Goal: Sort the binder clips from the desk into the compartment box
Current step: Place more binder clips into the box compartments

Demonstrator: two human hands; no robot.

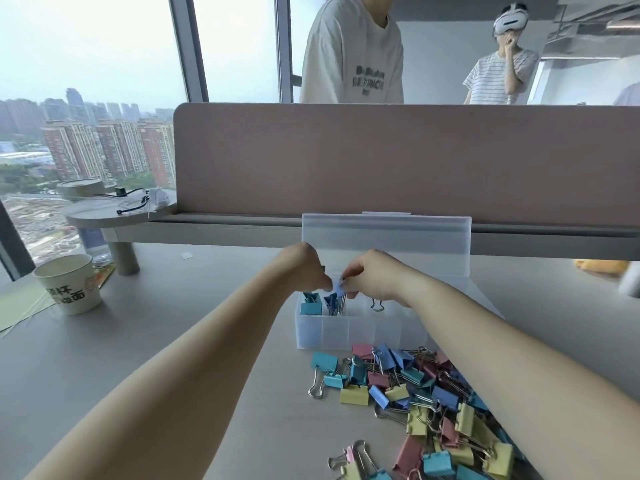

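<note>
A clear plastic compartment box [349,332] stands open on the desk, its lid [386,244] upright behind it. Both my hands hover over its left compartments. My right hand [372,277] pinches a blue binder clip [338,289] above the second compartment, which holds dark blue clips [333,303]. My left hand [306,268] has curled fingers close beside that clip; what it holds is hidden. The leftmost compartment contains teal clips [311,306]. A pile of several coloured binder clips [415,400] lies on the desk in front of the box.
A paper cup [71,284] stands at the left on green paper. A small raised shelf [117,211] with cables sits at the back left. A pink desk divider [398,157] runs behind the box. Two people stand beyond it.
</note>
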